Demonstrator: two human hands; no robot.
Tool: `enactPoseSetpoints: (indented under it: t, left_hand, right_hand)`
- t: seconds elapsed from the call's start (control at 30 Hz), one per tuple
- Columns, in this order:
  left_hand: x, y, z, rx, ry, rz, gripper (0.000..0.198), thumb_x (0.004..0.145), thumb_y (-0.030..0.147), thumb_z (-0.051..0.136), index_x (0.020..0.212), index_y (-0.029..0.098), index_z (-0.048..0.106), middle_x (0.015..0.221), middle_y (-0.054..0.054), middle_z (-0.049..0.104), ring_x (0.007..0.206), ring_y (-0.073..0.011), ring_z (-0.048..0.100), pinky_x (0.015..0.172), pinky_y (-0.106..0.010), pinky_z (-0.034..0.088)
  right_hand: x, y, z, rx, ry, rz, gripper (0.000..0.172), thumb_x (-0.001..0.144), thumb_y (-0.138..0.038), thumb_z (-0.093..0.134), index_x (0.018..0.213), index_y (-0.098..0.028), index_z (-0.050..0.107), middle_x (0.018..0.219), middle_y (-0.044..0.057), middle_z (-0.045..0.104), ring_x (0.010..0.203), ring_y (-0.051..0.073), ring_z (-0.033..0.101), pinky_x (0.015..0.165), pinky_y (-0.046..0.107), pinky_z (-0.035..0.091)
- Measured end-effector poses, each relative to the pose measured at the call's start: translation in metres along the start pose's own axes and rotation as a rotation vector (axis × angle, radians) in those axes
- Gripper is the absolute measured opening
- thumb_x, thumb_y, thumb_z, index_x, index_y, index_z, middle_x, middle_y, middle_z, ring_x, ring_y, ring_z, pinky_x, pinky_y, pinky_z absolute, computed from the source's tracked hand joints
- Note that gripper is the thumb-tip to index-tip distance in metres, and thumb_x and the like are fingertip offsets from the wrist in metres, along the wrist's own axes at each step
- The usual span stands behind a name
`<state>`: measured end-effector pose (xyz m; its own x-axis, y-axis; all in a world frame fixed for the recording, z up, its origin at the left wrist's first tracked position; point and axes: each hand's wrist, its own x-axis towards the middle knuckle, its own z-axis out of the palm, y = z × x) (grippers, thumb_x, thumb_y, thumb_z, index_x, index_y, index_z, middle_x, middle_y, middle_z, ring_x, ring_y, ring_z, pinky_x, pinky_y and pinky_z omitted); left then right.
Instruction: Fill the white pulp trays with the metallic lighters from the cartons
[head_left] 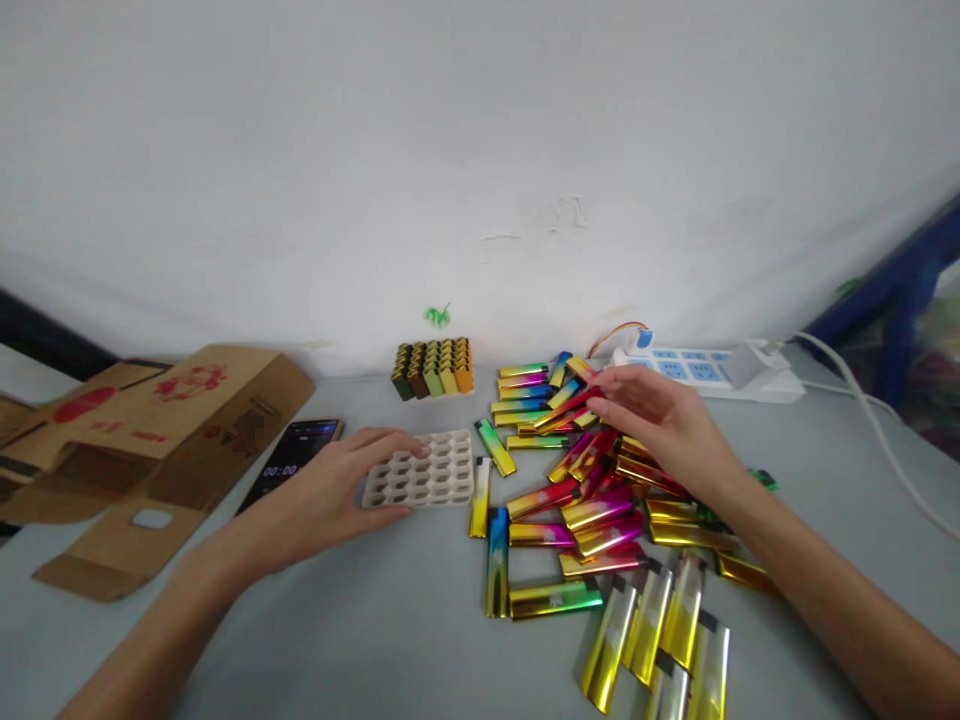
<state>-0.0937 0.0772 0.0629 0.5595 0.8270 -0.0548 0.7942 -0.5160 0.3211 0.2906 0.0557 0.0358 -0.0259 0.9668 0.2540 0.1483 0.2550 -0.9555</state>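
Observation:
My left hand grips the left side of a pale tray with rows of small slots, fingers on top and thumb at the near edge. The slots that show hold nothing. Over a pile of shiny lighters, my right hand pinches the end of a red-and-gold lighter between thumb and fingers. The loose lighters lie at many angles, in gold blended with red, purple, blue, green or silver. Part of the pile is hidden behind my right hand and forearm.
A block of lighters stands upright by the wall. On the left lie an open cardboard box and a phone showing a timer. A white power strip with a plugged-in charger and cable sits at the back right.

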Motion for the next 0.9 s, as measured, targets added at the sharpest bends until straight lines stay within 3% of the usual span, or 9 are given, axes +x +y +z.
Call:
enactPoseSetpoints:
  t: [0.17, 0.33, 0.4, 0.47, 0.53, 0.6, 0.73, 0.9]
  left_hand:
    - [0.001, -0.003, 0.001, 0.006, -0.005, -0.058, 0.068, 0.083, 0.062, 0.073, 0.14, 0.025, 0.063, 0.132, -0.008, 0.075, 0.111, -0.0326, 0.075, 0.102, -0.042, 0.059]
    - [0.001, -0.008, 0.002, -0.005, -0.016, -0.063, 0.068, 0.083, 0.064, 0.074, 0.136, 0.024, 0.066, 0.135, -0.009, 0.074, 0.115, -0.0329, 0.073, 0.107, -0.042, 0.056]
    - [0.001, -0.009, 0.003, -0.003, -0.008, -0.049, 0.067, 0.083, 0.063, 0.074, 0.137, 0.024, 0.066, 0.136, -0.008, 0.074, 0.117, -0.0325, 0.073, 0.108, -0.041, 0.056]
    - [0.0, -0.01, 0.004, -0.004, 0.002, -0.027, 0.065, 0.085, 0.061, 0.074, 0.138, 0.025, 0.066, 0.136, -0.008, 0.074, 0.117, -0.0318, 0.073, 0.107, -0.04, 0.057]
    - [0.0, -0.01, 0.005, -0.009, 0.008, -0.005, 0.061, 0.086, 0.059, 0.074, 0.136, 0.026, 0.067, 0.136, -0.007, 0.074, 0.117, -0.0314, 0.073, 0.106, -0.039, 0.057]
    - [0.0, -0.01, 0.004, -0.016, 0.011, 0.01, 0.059, 0.086, 0.058, 0.075, 0.135, 0.026, 0.067, 0.135, -0.007, 0.075, 0.118, -0.0314, 0.073, 0.106, -0.039, 0.057]
    - [-0.001, -0.009, 0.002, -0.029, 0.012, 0.029, 0.058, 0.084, 0.055, 0.077, 0.134, 0.026, 0.068, 0.135, -0.007, 0.075, 0.121, -0.0316, 0.072, 0.106, -0.039, 0.057]
    - [0.0, -0.012, 0.002, -0.029, 0.039, 0.0, 0.058, 0.083, 0.055, 0.077, 0.132, 0.025, 0.069, 0.129, -0.008, 0.076, 0.112, -0.0312, 0.074, 0.101, -0.04, 0.059]
  right_hand:
    - [-0.005, -0.007, 0.011, 0.434, 0.128, 0.245, 0.027, 0.087, -0.044, 0.087, 0.109, -0.029, 0.079, 0.11, 0.003, 0.079, 0.101, 0.021, 0.075, 0.097, 0.041, 0.061]
    - [-0.013, -0.007, 0.029, 0.644, 0.025, 0.358, 0.028, 0.088, -0.047, 0.085, 0.1, -0.026, 0.072, 0.093, -0.001, 0.076, 0.072, 0.016, 0.073, 0.07, 0.034, 0.065]
    - [-0.017, -0.007, 0.036, 0.651, -0.045, 0.367, 0.029, 0.093, -0.052, 0.079, 0.102, -0.028, 0.065, 0.088, -0.003, 0.074, 0.052, 0.011, 0.062, 0.048, 0.025, 0.055]
    - [-0.021, -0.009, 0.04, 0.641, -0.101, 0.388, 0.029, 0.097, -0.054, 0.073, 0.103, -0.029, 0.059, 0.073, -0.007, 0.068, 0.039, 0.007, 0.041, 0.035, 0.018, 0.032]
    - [-0.024, -0.011, 0.043, 0.648, -0.148, 0.421, 0.029, 0.1, -0.056, 0.069, 0.105, -0.029, 0.058, 0.06, -0.01, 0.054, 0.039, 0.006, 0.025, 0.037, 0.017, 0.018]
    - [-0.027, -0.013, 0.044, 0.668, -0.215, 0.455, 0.036, 0.101, -0.062, 0.062, 0.105, -0.026, 0.062, 0.057, -0.01, 0.044, 0.045, 0.007, 0.021, 0.042, 0.019, 0.017]
    - [-0.03, -0.015, 0.046, 0.654, -0.304, 0.492, 0.056, 0.101, -0.072, 0.055, 0.095, -0.018, 0.069, 0.062, -0.006, 0.04, 0.053, 0.01, 0.027, 0.049, 0.024, 0.023]
    - [-0.032, -0.016, 0.05, 0.642, -0.258, 0.482, 0.048, 0.096, -0.065, 0.068, 0.089, -0.018, 0.063, 0.072, -0.005, 0.045, 0.056, 0.008, 0.032, 0.051, 0.023, 0.02]
